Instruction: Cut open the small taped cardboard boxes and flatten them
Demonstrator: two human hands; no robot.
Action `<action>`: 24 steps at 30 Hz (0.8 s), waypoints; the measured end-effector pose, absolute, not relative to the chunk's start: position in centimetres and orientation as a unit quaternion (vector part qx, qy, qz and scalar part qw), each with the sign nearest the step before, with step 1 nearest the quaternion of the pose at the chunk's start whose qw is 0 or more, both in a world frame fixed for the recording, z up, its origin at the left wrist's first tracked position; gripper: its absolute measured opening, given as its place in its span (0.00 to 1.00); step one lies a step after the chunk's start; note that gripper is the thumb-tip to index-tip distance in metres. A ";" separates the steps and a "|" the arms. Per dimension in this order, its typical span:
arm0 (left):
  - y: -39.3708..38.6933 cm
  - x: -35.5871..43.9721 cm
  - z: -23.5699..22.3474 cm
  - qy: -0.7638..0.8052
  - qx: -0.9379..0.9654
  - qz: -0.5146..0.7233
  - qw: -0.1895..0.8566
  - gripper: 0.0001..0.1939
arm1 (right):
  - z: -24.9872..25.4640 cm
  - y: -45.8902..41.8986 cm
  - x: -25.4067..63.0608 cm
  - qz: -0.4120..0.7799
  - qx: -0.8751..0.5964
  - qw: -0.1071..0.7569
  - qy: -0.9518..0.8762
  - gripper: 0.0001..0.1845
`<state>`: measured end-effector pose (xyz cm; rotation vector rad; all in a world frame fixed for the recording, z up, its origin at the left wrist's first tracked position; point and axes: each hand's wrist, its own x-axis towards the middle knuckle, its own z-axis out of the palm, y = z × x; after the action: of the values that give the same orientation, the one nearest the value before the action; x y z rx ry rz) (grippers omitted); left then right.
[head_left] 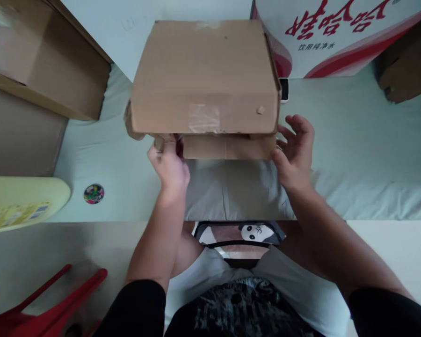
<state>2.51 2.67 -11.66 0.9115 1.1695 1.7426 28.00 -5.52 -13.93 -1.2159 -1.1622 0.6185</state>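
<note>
A flat brown cardboard box (203, 75) with old tape marks lies on the pale green cloth-covered surface (354, 154) in front of me. A loose front flap (228, 147) hangs below its near edge. My left hand (170, 164) is closed in a pinch on the left end of that flap. My right hand (296, 150) is at the box's near right corner, fingers spread and curled, thumb touching the flap's right end.
A large open cardboard box (38, 61) stands at the left, a red-and-white printed carton (337, 32) at the back right, another brown box (407, 65) at far right. A small round badge (93, 193) and a yellow board (21, 201) lie at left; a red chair (49, 309) sits below.
</note>
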 end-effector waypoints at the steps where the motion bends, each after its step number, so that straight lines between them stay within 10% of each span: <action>1: 2.2 3.4 -11.7 0.465 0.365 0.692 0.414 0.26 | -13.9 -5.5 28.1 0.252 -0.542 0.620 -0.508 0.40; 8: -0.6 8.2 -12.3 0.454 0.355 0.699 0.423 0.18 | -13.4 -5.0 29.1 0.125 -0.603 0.592 -0.520 0.48; 15: 0.6 7.2 -12.1 0.454 0.355 0.701 0.419 0.20 | -12.7 -5.4 28.8 0.136 -0.597 0.616 -0.496 0.26; 24: 3.4 1.8 -12.2 0.450 0.366 0.650 0.492 0.18 | -13.7 -4.3 29.9 0.314 -0.525 0.718 -0.331 0.21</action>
<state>1.85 3.40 -12.21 0.8882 1.0914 1.5770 29.92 -4.34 -13.68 -1.1617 -0.7333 0.6954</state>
